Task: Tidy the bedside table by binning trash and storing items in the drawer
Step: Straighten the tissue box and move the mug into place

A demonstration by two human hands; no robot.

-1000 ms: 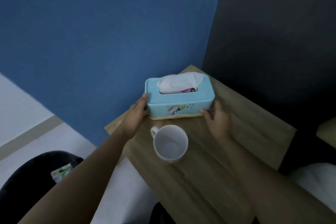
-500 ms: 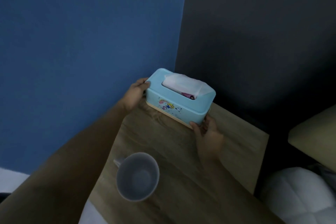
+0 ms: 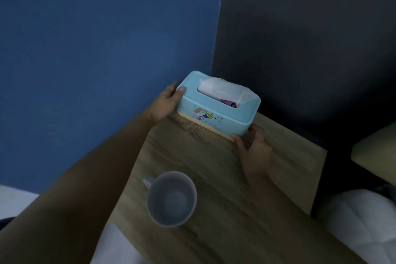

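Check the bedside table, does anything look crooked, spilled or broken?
Nothing spilled or broken. The tissue box, held by the left hand and right hand, sits at an angle in the far corner. The mug stands upright and looks empty.

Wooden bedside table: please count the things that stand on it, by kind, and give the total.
Light blue plastic tissue box with white tissue, held at its ends by the left hand and the right hand: 1
Pale round mug with a handle, apparently empty: 1
Total on the wooden bedside table: 2
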